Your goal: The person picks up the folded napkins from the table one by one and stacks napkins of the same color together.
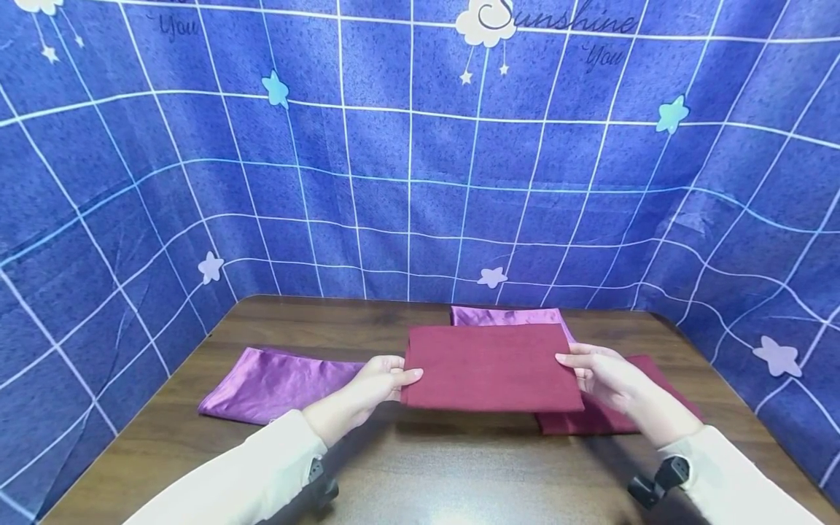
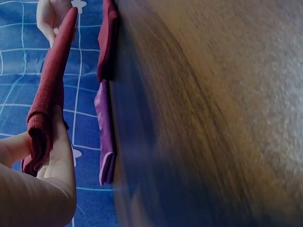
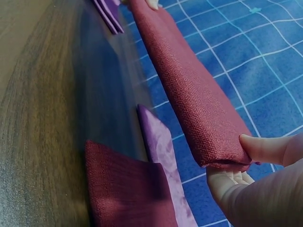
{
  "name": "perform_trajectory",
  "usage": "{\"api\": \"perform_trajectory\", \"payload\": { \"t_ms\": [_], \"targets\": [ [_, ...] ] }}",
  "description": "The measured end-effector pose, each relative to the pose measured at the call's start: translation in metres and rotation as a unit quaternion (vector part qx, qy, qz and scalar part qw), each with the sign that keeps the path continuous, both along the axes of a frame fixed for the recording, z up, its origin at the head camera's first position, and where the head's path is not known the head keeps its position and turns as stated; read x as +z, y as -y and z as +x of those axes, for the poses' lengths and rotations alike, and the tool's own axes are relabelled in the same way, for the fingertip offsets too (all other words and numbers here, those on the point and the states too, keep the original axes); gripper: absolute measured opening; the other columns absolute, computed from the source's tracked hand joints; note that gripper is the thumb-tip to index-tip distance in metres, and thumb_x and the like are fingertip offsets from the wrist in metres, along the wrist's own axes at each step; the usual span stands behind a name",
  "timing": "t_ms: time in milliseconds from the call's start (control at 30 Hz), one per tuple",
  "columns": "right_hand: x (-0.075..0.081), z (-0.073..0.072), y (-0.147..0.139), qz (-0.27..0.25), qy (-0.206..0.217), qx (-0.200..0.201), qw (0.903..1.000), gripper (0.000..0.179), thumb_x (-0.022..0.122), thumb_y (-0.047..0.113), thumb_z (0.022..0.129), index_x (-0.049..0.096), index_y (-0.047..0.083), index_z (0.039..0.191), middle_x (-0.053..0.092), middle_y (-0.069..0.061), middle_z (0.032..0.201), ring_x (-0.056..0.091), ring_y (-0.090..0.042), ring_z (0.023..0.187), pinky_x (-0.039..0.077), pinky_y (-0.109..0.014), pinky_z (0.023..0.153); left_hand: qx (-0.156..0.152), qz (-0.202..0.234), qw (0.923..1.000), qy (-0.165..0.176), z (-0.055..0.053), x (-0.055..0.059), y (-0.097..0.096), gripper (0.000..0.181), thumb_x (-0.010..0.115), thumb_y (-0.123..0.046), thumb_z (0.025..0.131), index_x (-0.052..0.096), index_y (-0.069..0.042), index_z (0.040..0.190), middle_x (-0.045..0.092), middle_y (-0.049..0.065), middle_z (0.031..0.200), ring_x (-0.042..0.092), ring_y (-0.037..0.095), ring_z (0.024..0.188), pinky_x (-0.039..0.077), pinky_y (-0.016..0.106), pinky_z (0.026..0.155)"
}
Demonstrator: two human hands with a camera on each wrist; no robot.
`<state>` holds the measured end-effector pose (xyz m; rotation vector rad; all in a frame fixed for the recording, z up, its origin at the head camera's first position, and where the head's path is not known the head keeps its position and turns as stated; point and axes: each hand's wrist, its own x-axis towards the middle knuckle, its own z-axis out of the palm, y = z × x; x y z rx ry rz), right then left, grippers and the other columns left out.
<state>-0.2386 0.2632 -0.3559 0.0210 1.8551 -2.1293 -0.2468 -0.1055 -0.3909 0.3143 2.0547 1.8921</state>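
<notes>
A folded dark red cloth (image 1: 492,368) is held up above the table, its layers visible at the end in the left wrist view. My left hand (image 1: 379,379) pinches its left edge, thumb on the near face and fingers behind. At the opposite edge my right hand (image 1: 607,375) grips it the same way; in the right wrist view the thumb (image 3: 265,147) lies on top with fingers underneath. Below and behind the right hand lies another folded dark red cloth (image 1: 590,421). A folded purple satin cloth (image 1: 282,383) lies left of the left hand.
At the table's back, a second purple cloth (image 1: 505,315) lies partly hidden behind the held cloth. The brown wooden table (image 1: 420,467) has a blue gridded curtain (image 1: 420,146) along its back and sides.
</notes>
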Motion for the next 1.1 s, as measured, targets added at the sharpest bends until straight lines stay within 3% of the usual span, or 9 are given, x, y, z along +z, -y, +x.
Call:
{"api": "perform_trajectory", "payload": {
  "t_ms": [233, 367, 733, 967, 1100],
  "targets": [
    [0.001, 0.0, -0.008, -0.014, -0.01, 0.025, 0.9995, 0.014, 0.053, 0.004, 0.096, 0.045, 0.012, 0.104, 0.064, 0.007, 0.082, 0.062, -0.005, 0.07, 0.055, -0.023, 0.067, -0.003, 0.014, 0.9999, -0.001, -0.001, 0.0, -0.005, 0.03, 0.061, -0.013, 0.094, 0.058, 0.01, 0.112, 0.072, 0.001, 0.086, 0.069, 0.012, 0.079, 0.057, 0.029, 0.079],
    [0.001, -0.001, -0.01, -0.009, -0.018, 0.035, 0.9992, 0.016, 0.052, 0.005, 0.096, 0.045, 0.01, 0.109, 0.065, 0.007, 0.084, 0.064, -0.006, 0.07, 0.056, -0.023, 0.069, -0.004, 0.016, 0.9999, -0.002, -0.003, 0.0, -0.006, 0.031, 0.061, -0.013, 0.093, 0.058, 0.01, 0.113, 0.072, 0.002, 0.087, 0.069, 0.012, 0.079, 0.057, 0.03, 0.079],
    [-0.001, -0.001, -0.013, 0.017, -0.027, 0.023, 0.9992, 0.018, 0.054, 0.006, 0.096, 0.047, 0.009, 0.112, 0.063, 0.01, 0.082, 0.052, 0.0, 0.061, 0.049, -0.015, 0.06, -0.004, 0.013, 0.9999, -0.007, -0.003, 0.004, -0.008, 0.025, 0.062, -0.011, 0.092, 0.059, 0.008, 0.108, 0.071, -0.001, 0.082, 0.068, 0.011, 0.075, 0.057, 0.029, 0.075],
    [-0.002, -0.003, -0.019, 0.008, -0.026, 0.034, 0.999, 0.026, 0.052, 0.006, 0.097, 0.04, 0.005, 0.12, 0.066, 0.007, 0.088, 0.065, -0.006, 0.074, 0.056, -0.023, 0.071, 0.003, 0.001, 0.9999, -0.014, -0.005, 0.005, -0.016, 0.025, 0.063, -0.013, 0.091, 0.06, 0.006, 0.107, 0.071, -0.002, 0.081, 0.068, 0.011, 0.074, 0.056, 0.029, 0.077],
    [-0.003, -0.002, -0.026, 0.01, -0.02, 0.024, 0.9995, 0.026, 0.052, 0.006, 0.097, 0.039, 0.007, 0.119, 0.066, 0.007, 0.088, 0.065, -0.007, 0.075, 0.056, -0.024, 0.072, 0.003, 0.002, 0.9999, -0.012, -0.005, 0.005, -0.024, 0.025, 0.063, -0.013, 0.091, 0.06, 0.006, 0.107, 0.071, -0.001, 0.081, 0.068, 0.012, 0.075, 0.057, 0.032, 0.078]
  ]
}}
